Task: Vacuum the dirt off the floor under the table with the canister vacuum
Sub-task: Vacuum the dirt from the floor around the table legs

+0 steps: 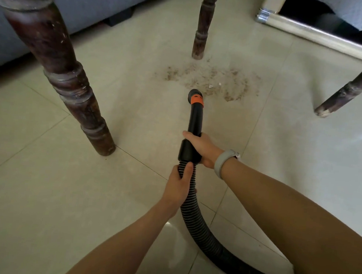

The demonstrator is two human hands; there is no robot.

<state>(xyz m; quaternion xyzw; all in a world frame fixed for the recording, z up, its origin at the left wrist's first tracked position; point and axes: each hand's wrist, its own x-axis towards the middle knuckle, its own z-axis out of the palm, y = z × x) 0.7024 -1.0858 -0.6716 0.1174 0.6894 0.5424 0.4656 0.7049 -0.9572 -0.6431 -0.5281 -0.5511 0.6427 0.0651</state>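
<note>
A patch of brown dirt (213, 79) with a few pale scraps lies on the beige tiled floor between the table legs. The black vacuum wand (195, 118) with an orange collar points at the patch, and its nozzle tip (194, 95) sits at the dirt's near edge. My right hand (200, 147) grips the wand's thick black cuff; a grey band is on that wrist. Just behind it, my left hand (178, 184) holds the ribbed black hose (194, 218). The hose curves away to the lower right, and the canister is out of view.
Three dark turned wooden table legs stand around the patch: near left (58, 76), far centre (202, 30), right (348, 90). A grey sofa (82, 6) runs along the back left. A cream and chrome furniture base (317, 37) is at the back right.
</note>
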